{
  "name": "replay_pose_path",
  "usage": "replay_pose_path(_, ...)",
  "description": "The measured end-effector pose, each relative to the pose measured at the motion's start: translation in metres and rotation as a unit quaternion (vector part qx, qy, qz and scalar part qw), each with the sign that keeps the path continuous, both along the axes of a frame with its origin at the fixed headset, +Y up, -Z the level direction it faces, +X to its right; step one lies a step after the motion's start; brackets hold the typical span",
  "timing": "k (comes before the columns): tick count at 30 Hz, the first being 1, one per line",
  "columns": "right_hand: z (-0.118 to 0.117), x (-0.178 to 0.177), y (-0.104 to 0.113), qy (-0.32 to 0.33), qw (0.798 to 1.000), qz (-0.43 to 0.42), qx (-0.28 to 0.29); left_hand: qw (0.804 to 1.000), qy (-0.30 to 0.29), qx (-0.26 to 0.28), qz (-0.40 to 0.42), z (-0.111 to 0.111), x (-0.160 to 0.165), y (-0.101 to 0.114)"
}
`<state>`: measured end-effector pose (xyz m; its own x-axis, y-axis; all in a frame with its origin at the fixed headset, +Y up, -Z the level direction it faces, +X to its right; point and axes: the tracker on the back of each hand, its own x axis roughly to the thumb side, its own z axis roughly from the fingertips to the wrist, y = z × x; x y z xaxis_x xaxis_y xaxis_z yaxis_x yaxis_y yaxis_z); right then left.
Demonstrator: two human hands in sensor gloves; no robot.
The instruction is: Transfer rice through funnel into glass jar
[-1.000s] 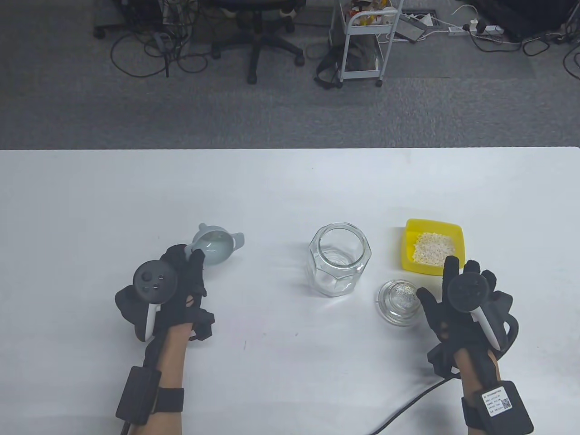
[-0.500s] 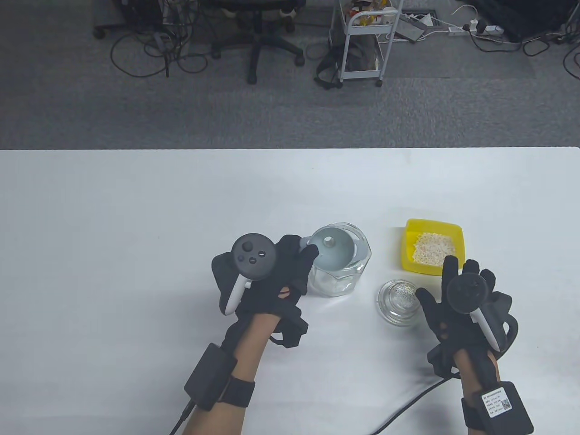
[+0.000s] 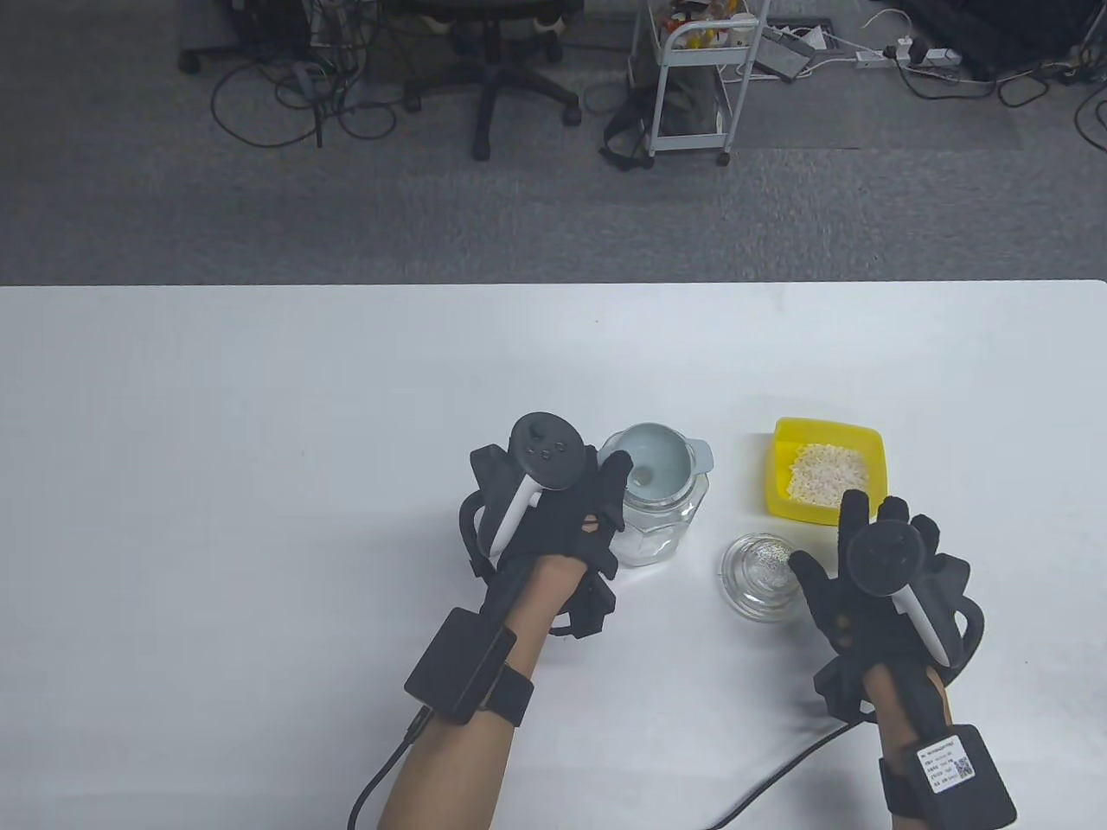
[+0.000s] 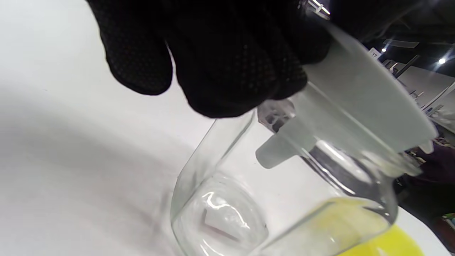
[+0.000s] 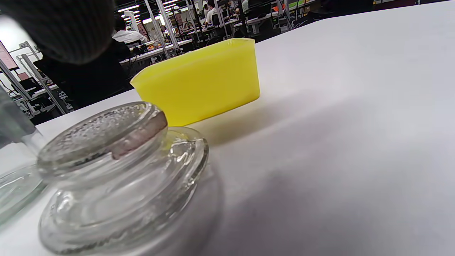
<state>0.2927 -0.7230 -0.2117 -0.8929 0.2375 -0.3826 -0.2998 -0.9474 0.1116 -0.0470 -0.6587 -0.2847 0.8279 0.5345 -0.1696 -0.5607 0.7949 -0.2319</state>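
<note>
A clear glass jar (image 3: 662,519) stands mid-table. A pale grey-blue funnel (image 3: 659,467) sits in its mouth, spout down inside the neck (image 4: 280,151). My left hand (image 3: 605,484) grips the funnel's left rim; its fingers (image 4: 227,71) wrap the rim in the left wrist view. A yellow tub (image 3: 826,471) of white rice (image 3: 828,474) stands right of the jar. My right hand (image 3: 852,540) hovers open and empty just in front of the tub, beside the glass jar lid (image 3: 761,575).
The glass lid (image 5: 106,170) lies knob up between jar and right hand, with the yellow tub (image 5: 202,83) just behind it. The white table (image 3: 259,432) stretches bare to the left and back. Cables trail off the front edge.
My left hand carried the funnel from the table's left to the jar and set it level in the jar's mouth. The right hand barely moved.
</note>
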Motion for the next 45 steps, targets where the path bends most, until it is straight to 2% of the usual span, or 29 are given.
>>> replay_pose_path(5,-0.001,-0.002,-0.002,0.003,1.0,0.01,-0.01,0.996,0.007,0.014,-0.089,-0.001,0.01,0.009)
replay_pose_path(11,0.0,-0.002,-0.002,0.002,1.0,0.011,-0.012,0.987,0.018,0.012,-0.158,-0.003,0.018,0.003)
replay_pose_path(13,0.0,-0.003,-0.002,0.004,1.0,0.011,-0.014,0.987,0.015,0.026,-0.157,0.0,0.015,0.005)
replay_pose_path(17,-0.001,-0.003,-0.002,0.006,1.0,0.011,-0.015,0.985,0.011,0.082,-0.153,0.009,-0.005,0.018)
replay_pose_path(22,-0.002,-0.002,-0.003,0.001,1.0,0.007,-0.017,0.97,-0.03,0.179,-0.161,0.04,-0.047,0.027)
replay_pose_path(24,-0.003,-0.001,-0.003,-0.003,1.0,0.004,-0.015,0.959,-0.05,0.219,-0.174,0.058,-0.063,0.019)
replay_pose_path(27,-0.003,0.0,-0.003,-0.006,1.0,0.002,-0.013,0.943,-0.095,0.249,-0.198,0.076,-0.076,0.0)
replay_pose_path(29,-0.002,0.0,-0.003,-0.008,1.0,0.001,-0.01,0.932,-0.11,0.263,-0.224,0.086,-0.083,-0.018)
replay_pose_path(32,-0.001,0.0,-0.003,-0.009,1.0,0.002,-0.002,0.916,-0.102,0.293,-0.256,0.095,-0.098,-0.064)
replay_pose_path(33,0.0,-0.001,-0.003,-0.009,1.0,0.005,0.001,0.926,-0.113,0.266,-0.245,0.091,-0.103,-0.078)
replay_pose_path(34,-0.001,-0.002,-0.004,-0.008,1.0,0.007,0.0,0.95,-0.134,0.173,-0.225,0.085,-0.104,-0.084)
replay_pose_path(35,-0.001,-0.003,-0.004,-0.007,1.0,0.012,-0.005,0.96,-0.131,0.135,-0.208,0.089,-0.106,-0.084)
replay_pose_path(36,-0.001,-0.004,-0.004,-0.006,1.0,0.015,-0.002,0.949,-0.107,0.195,-0.221,0.089,-0.111,-0.083)
replay_pose_path(37,-0.001,-0.004,-0.005,-0.006,1.0,0.017,-0.002,0.946,-0.104,0.216,-0.219,0.086,-0.112,-0.08)
replay_pose_path(38,-0.001,-0.005,-0.006,-0.005,1.0,0.019,-0.002,0.953,-0.104,0.192,-0.208,0.086,-0.113,-0.078)
replay_pose_path(39,-0.002,-0.006,-0.006,-0.004,1.0,0.021,-0.005,0.955,-0.104,0.192,-0.2,0.087,-0.113,-0.078)
replay_pose_path(45,0.0,-0.006,-0.008,-0.014,1.0,0.024,0.011,0.948,-0.121,0.2,-0.214,0.09,-0.104,-0.08)
